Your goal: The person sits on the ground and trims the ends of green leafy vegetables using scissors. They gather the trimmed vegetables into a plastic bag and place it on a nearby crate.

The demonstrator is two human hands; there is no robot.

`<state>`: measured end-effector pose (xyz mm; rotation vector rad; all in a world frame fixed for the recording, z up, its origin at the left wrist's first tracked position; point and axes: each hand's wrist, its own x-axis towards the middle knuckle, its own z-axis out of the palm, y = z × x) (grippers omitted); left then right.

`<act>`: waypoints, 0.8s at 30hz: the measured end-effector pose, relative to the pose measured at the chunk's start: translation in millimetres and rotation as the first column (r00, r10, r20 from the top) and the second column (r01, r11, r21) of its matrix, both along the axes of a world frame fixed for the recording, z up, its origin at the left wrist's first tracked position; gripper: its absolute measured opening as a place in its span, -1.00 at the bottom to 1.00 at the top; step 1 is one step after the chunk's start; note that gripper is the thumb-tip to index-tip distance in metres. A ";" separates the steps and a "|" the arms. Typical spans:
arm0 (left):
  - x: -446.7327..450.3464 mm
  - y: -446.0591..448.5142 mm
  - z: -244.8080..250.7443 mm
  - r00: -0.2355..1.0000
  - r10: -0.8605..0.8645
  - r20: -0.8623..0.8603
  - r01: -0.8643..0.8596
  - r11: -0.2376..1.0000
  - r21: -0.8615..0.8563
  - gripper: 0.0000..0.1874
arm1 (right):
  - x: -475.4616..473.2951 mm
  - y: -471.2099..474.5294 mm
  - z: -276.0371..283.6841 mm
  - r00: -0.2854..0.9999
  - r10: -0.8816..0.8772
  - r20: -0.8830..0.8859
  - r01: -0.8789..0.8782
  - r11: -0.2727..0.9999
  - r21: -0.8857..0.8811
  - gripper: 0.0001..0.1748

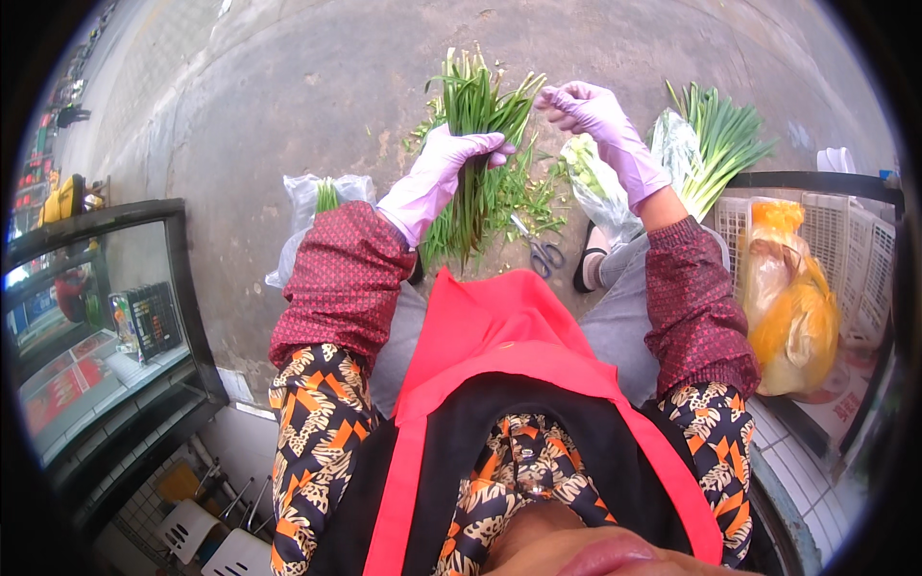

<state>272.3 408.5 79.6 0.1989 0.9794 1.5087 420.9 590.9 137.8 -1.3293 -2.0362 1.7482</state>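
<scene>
My left hand, in a lilac glove, grips a thick bunch of garlic chives around its middle. Pale cut ends point away from me, while the dark leaf tips hang toward my lap. To the right of the bunch, my right hand, gloved alike, is raised with its fingers curled together; nothing shows between them. Beneath the bunch, loose green trimmings are scattered over the concrete ground. Scissors with dark blue handles lie near my right foot.
Long leafy greens lie at the right, beside a clear plastic bag of pale green vegetables. Left of me, a plastic bag holds more green stalks. White crates and an orange bag stand right; a dark-framed glass case stands left.
</scene>
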 end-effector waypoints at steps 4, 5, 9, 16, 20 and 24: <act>4.4 1.7 7.0 0.995 -0.040 0.091 0.037 0.999 0.025 -0.70 | -8.5 -7.5 -10.2 0.991 -0.037 -0.132 0.027 0.997 -0.074 -0.71; 4.4 1.6 7.6 0.994 -0.019 0.103 0.017 1.000 0.020 -0.70 | -8.1 -4.9 -10.6 0.985 -0.057 -0.163 0.044 0.996 -0.084 -0.72; 0.8 0.8 0.7 0.996 0.035 0.079 -0.036 0.999 0.004 -0.72 | 3.1 14.9 -5.8 0.940 -0.137 -0.311 0.115 0.989 -0.089 -0.80; -28.4 -14.0 -28.7 0.988 0.147 -0.052 -0.152 0.981 -0.120 -0.74 | 34.8 56.8 7.3 0.843 -0.353 -0.406 0.377 0.926 -0.022 -0.78; -49.2 -23.2 -40.8 0.925 0.358 -0.126 -0.375 0.914 -0.157 -0.76 | 50.0 66.9 11.3 0.844 -0.361 -0.396 0.432 0.896 0.104 -0.78; -60.9 -20.3 -33.1 0.845 0.484 -0.225 -0.519 0.845 -0.130 -0.77 | 47.2 56.1 15.5 0.890 -0.320 -0.325 0.393 0.900 0.190 -0.79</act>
